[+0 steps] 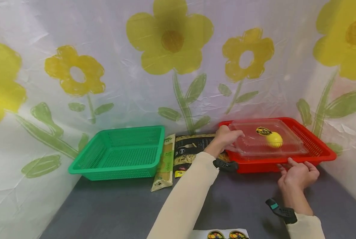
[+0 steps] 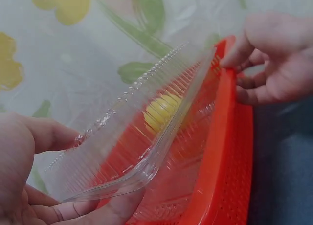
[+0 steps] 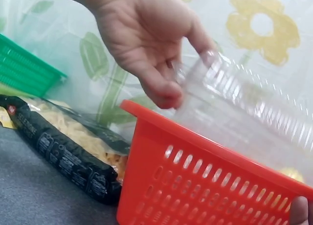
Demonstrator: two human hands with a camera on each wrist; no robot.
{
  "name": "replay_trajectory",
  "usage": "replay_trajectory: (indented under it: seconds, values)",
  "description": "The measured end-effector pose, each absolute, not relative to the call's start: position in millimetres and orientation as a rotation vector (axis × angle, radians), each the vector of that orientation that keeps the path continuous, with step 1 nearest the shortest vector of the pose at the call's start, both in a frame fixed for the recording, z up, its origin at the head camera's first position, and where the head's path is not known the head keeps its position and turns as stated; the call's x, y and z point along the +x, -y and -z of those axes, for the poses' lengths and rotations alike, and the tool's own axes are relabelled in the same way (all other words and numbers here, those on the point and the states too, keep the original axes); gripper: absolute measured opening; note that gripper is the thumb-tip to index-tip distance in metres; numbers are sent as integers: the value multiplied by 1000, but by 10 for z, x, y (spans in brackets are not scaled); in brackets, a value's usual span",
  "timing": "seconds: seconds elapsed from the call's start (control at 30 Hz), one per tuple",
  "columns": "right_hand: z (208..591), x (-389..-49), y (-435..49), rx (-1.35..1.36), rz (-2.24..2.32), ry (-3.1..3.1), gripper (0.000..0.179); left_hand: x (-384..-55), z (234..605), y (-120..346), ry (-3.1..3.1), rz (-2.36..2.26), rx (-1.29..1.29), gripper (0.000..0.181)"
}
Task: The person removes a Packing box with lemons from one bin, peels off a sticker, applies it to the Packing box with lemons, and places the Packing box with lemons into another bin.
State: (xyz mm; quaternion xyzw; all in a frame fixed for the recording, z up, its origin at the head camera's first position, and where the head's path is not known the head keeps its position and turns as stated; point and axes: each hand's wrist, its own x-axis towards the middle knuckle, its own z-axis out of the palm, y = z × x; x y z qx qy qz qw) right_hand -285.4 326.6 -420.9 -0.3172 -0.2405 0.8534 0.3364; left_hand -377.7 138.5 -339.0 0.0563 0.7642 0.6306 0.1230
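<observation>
At the right, my left hand (image 1: 224, 137) grips the left end of a clear plastic container (image 1: 252, 146), thumb and fingers on opposite sides of its wall. The container is tilted over the red basket (image 1: 325, 154) and bears a black-and-yellow round label (image 1: 264, 131). A yellow ball-like thing (image 1: 275, 139) shows through the clear plastic; I cannot tell whether it lies inside the container or under it. My right hand (image 1: 297, 174) pinches the red basket's front rim, thumb over the top and fingers against the outer side, as the left wrist view shows.
Left of centre stands a green basket (image 1: 85, 169). Between the baskets lie a long yellow-green packet (image 1: 163, 166) and a black bag of pasta (image 1: 186, 146). A white sheet with round fruit stickers (image 1: 200, 234) lies at the near edge. A flowered curtain (image 1: 121, 99) hangs behind.
</observation>
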Motion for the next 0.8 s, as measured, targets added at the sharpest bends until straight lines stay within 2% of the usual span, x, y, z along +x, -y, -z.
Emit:
replay_trajectory:
  seconds: [0.17,0.37,0.8]
  values:
    - [4219,-2860,-3246,-818,-2209,619,33,-3779,3425,-1471,-2396,-1701,167,24]
    - [4222,-2866,-3233,-830,-2204,623,32,-3794,3487,-1517,-2534,-1550,99,31]
    - [4248,-2859,-3211,-822,-2185,621,36,-3804,3505,-1552,-3014,-981,324,30]
